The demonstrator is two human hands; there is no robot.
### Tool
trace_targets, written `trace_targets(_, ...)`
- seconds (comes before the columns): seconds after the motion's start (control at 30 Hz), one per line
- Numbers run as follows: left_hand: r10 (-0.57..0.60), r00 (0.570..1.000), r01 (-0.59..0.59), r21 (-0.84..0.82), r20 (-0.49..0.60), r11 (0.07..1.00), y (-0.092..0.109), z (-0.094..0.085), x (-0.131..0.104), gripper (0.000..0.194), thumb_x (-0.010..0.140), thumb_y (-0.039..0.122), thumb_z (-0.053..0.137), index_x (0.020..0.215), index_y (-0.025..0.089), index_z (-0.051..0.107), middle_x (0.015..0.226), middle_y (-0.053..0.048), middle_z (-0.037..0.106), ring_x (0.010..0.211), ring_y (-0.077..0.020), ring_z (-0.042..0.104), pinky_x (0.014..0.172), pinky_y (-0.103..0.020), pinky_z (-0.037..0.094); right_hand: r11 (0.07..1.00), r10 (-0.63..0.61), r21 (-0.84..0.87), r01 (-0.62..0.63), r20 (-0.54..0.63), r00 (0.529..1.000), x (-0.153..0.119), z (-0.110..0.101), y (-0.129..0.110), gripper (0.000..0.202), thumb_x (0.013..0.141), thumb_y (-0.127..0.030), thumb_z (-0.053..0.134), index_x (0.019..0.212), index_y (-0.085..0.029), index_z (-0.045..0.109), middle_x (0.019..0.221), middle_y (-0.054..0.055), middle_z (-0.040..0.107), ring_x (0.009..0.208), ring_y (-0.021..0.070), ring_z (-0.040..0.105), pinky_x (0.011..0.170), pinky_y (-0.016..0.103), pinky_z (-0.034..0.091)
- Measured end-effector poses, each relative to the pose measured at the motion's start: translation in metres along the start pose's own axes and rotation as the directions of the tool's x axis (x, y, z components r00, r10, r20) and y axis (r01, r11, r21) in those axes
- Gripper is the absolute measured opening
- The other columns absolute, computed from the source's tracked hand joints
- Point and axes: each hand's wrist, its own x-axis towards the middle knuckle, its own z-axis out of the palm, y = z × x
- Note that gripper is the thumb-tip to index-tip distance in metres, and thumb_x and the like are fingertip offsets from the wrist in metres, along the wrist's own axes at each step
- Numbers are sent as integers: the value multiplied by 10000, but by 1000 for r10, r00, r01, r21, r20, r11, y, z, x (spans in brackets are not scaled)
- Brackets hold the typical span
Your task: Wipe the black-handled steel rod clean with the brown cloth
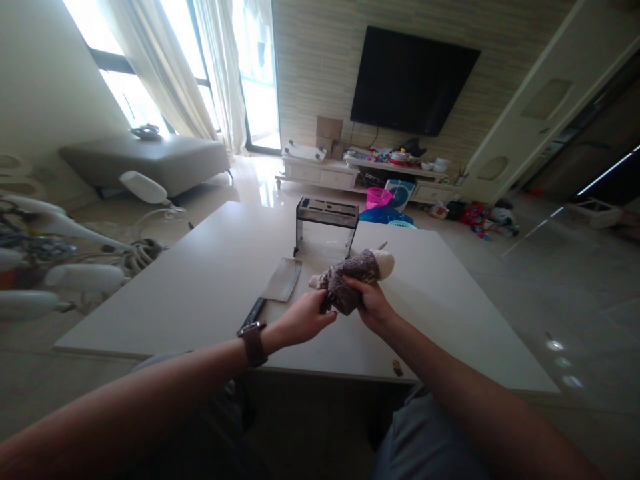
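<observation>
My left hand (311, 316), with a watch on its wrist, is closed around the black handle of a knife (383, 245). Only the pointed metal tip shows past the cloth; the rest of the blade is covered. A fuzzy brown and cream cloth (356, 272) is bunched over the blade, gripped by my right hand (374, 305) with the thumb on top. Both hands are above the white table (200, 293). To the left of them a cleaver (283, 279) lies flat, its black handle towards me. Behind the cloth stands a clear-sided knife block (326, 223) with a slotted dark top.
A small yellow figure (397, 368) lies at the table's near edge. Beyond the far edge are a pink basket (379, 198) and a low TV cabinet (320, 175) with clutter on it. White lamp-like parts (145, 187) stand at the left.
</observation>
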Motion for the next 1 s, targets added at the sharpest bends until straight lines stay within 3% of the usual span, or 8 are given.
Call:
trace_targets(0.37,-23,1000,24,-53,17,998,0,2,7,153,815,280,590,731,193,496,687,28,514,638,-138,428,597,-292,294,992,-120,30,123,-84,989,28,-10,-15,364,581,-127,871,927,-159,764,900,29,820,835,225,770,853,359,632)
trace_targets(0.57,-64,997,66,-29,53,997,9,0,0,174,818,325,608,748,183,536,700,13,538,641,-147,435,592,-291,301,989,-141,11,145,-170,975,54,-41,-38,275,671,-171,829,937,-161,761,863,33,820,766,215,777,790,361,654)
trace_targets(0.8,-79,990,84,-37,116,996,12,-2,-2,206,839,367,601,787,168,584,730,-5,576,644,-154,460,591,-295,325,977,-186,45,210,-312,932,80,-72,-56,292,666,-172,818,949,-161,748,815,17,816,671,181,758,665,323,647)
trace_targets(0.9,-89,990,95,-47,113,994,13,-3,-4,219,845,372,601,778,165,591,723,-5,573,637,-149,450,587,-294,322,978,-171,57,199,-321,932,80,-75,-59,255,683,-163,799,933,-148,749,800,22,813,649,170,748,621,290,629)
trace_targets(1.0,-120,985,135,-127,122,983,14,-5,-6,227,837,377,621,781,159,592,706,3,548,614,-136,440,558,-283,306,986,-121,78,145,-250,961,73,-70,-61,177,736,-200,771,910,-169,759,800,12,811,678,168,751,638,283,627)
